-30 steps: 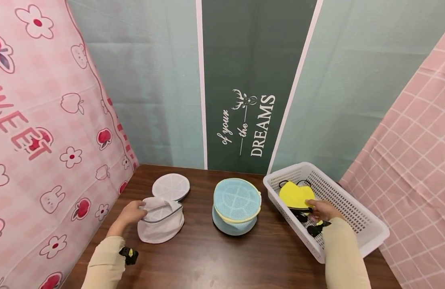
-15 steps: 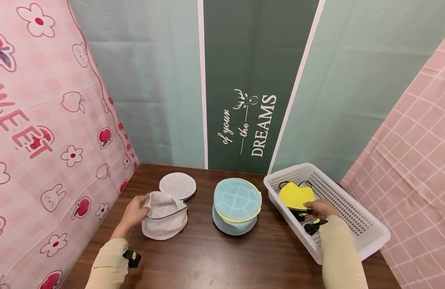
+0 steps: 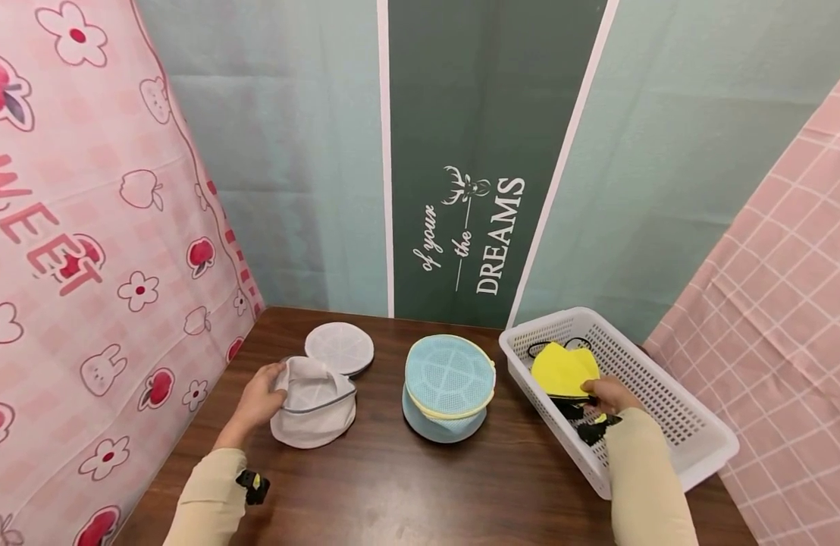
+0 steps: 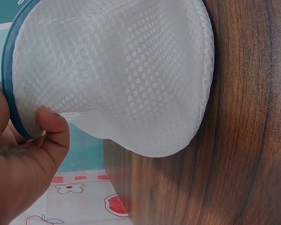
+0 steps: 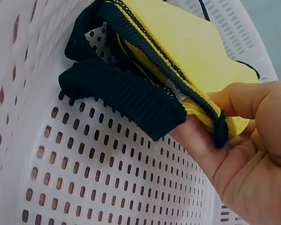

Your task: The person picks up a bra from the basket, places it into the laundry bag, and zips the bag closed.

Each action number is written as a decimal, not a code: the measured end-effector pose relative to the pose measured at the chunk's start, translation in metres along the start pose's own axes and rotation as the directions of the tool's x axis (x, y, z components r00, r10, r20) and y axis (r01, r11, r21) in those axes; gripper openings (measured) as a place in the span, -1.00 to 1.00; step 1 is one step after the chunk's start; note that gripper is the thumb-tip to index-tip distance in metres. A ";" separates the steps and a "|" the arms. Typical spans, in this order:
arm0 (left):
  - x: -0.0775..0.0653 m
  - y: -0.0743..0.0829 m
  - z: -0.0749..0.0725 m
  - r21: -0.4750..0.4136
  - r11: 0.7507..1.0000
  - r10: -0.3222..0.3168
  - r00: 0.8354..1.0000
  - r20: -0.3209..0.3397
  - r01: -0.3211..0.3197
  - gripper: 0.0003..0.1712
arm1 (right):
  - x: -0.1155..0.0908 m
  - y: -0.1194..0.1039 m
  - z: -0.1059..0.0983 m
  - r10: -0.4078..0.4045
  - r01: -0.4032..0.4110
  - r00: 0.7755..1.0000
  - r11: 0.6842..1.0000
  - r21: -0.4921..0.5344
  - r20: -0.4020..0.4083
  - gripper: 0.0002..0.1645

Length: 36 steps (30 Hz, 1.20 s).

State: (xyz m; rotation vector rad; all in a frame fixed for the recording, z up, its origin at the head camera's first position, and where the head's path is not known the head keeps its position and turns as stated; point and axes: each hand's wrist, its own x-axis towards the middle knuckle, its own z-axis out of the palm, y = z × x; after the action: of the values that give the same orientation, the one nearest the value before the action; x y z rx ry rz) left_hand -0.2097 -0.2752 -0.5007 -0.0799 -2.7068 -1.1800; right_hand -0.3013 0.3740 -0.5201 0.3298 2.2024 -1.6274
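My left hand [image 3: 259, 398] pinches the rim of a white mesh laundry bag [image 3: 314, 426] standing on the table. In the left wrist view, the thumb and fingers grip the blue-grey zipper edge [image 4: 8, 75]. The bag's round lid [image 3: 340, 347] is folded back behind it, and its mouth faces up. On the right, my right hand [image 3: 611, 393] reaches into a white plastic basket [image 3: 672, 387] and pinches the edge of a yellow cloth garment [image 3: 563, 369]. The right wrist view shows its wide black ribbed band [image 5: 122, 98] hanging below the yellow fabric; part is hidden by the fingers.
A light blue mesh laundry bag [image 3: 450, 375] with yellow trim stands mid-table, between the hands. Thin black cords [image 3: 579, 343] loop at the garment's far side. Printed cloths hang behind and on both sides of the brown wooden table [image 3: 420, 493].
My left hand has drawn the white laundry bag and its lid a little to the right and away from me. The right hand keeps hold of the yellow garment, nearly still.
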 end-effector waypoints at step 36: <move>-0.006 0.008 0.004 -0.012 0.999 -0.042 0.999 -0.012 0.042 -0.34 | -0.051 -0.037 -0.003 -0.152 0.147 0.949 0.988 -0.038 -0.278 -0.57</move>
State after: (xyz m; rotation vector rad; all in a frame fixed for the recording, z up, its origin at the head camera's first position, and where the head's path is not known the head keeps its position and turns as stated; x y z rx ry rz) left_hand -0.2037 -0.2668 -0.4981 -0.0175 -2.7040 -1.2039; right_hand -0.2705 0.3674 -0.4652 0.4204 2.5036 -1.7314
